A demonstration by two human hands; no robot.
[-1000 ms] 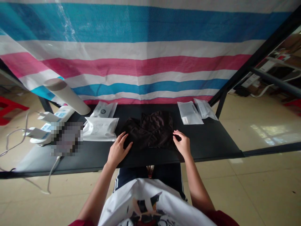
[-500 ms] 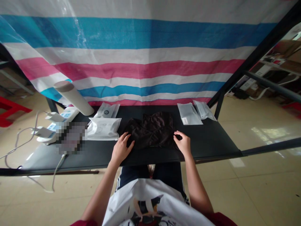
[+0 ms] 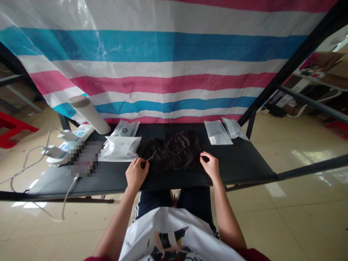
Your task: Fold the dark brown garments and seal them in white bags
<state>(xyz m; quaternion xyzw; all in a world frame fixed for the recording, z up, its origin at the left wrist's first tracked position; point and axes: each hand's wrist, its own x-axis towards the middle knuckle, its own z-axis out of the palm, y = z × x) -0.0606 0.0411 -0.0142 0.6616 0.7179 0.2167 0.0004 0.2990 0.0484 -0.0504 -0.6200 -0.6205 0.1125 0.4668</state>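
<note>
A crumpled dark brown cloth [image 3: 175,150] with a soft sheen lies spread on the black table in front of me; I cannot tell what kind of garment it is. My left hand [image 3: 137,172] pinches its left edge between thumb and forefinger. On the opposite side, my right hand [image 3: 210,165] holds the right edge in a similar pinch, thumb and forefinger curved together. The middle of the cloth rests folded and wrinkled between both hands.
White plastic packets [image 3: 121,148] lie left of the cloth, and frosted packets [image 3: 217,132] at the back right. A white bottle [image 3: 91,115], a power strip [image 3: 66,146] with cables and a blurred-out device [image 3: 85,159] occupy the left end. A striped sheet [image 3: 168,83] hangs behind the black table [image 3: 244,165].
My left hand has gone from lying with spread fingers at the cloth's left edge to pinching it, slightly further left. My right hand keeps its pinch. The camera view has tilted a little.
</note>
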